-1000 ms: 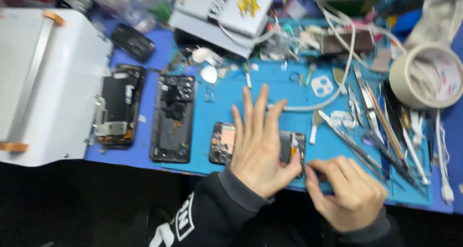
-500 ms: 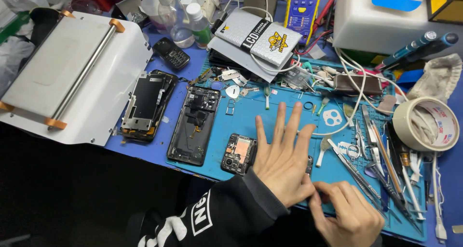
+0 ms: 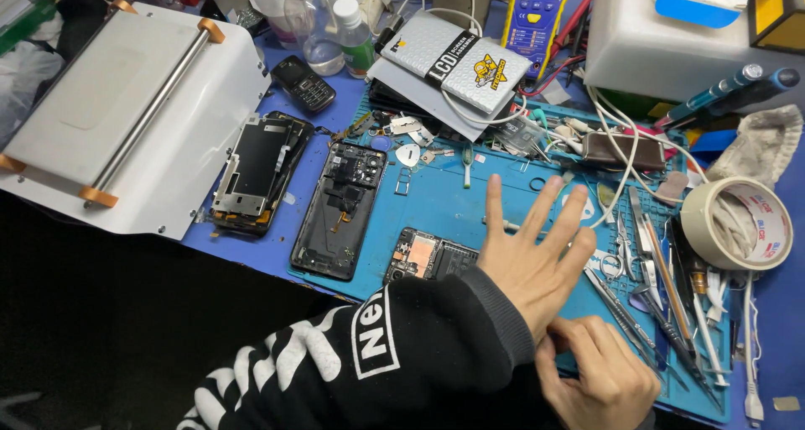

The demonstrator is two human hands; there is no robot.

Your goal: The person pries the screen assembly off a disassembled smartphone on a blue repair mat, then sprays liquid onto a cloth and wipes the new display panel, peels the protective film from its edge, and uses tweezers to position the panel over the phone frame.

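- Left hand [image 3: 532, 266] lies flat on the blue mat [image 3: 444, 208], palm down, fingers fanned wide toward the far edge of the worktop — released, grasping nothing, and it seems to be pressing down on whatever lies beneath it.
- Black sleeve with white lettering [image 3: 377, 354] comes in from the near edge and hides much of the small opened phone [image 3: 428, 258], whose copper-coloured inside peeks out just beside the wrist.
- Right hand [image 3: 599, 375] sits at the near right of the mat, fingers curled in tight, thumb and forefinger pinched right against the heel of the left hand; whether it grips a small part or tool there I cannot tell, as the fingers cover the spot.
- My read of the step: fine work on the small phone, one hand steadying, the other picking at a detail by its edge.
- A next move here would call for a steady pinch and little force — the parts look tiny and the spot is crowded.
- Just right of both hands lies a row of tweezers and picks [image 3: 662, 287], with a roll of tape [image 3: 738, 224] near the right edge.
- Left on the mat: a larger opened phone [image 3: 340, 212]; another gutted phone [image 3: 256, 174] lies off the mat, beside the white machine [image 3: 126, 111] at the left edge.
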